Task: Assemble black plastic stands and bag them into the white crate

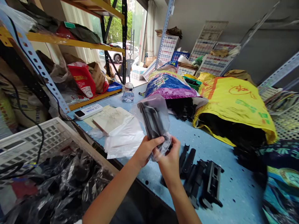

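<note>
Both hands hold a clear plastic bag (166, 107) with long black plastic parts (153, 119) inside, tilted above the blue table. My left hand (149, 149) grips its lower left, thumb pressed across the front. On the lower right side, my right hand (169, 155) is closed around the bag's end. What the parts are I cannot make out through the plastic. Just right of my right hand lie several loose black plastic parts (198, 177) in a row. To the left of the hands is a stack of flat clear bags (125, 140).
A white crate (53, 132) holding bagged black parts (70, 177) stands at left. Behind the hands are a yellow sack (235, 102) and a blue-and-purple sack (170, 84), both with black parts showing. A cardboard piece (113, 119), a white device (88, 111) and a water bottle (128, 92) sit on the table.
</note>
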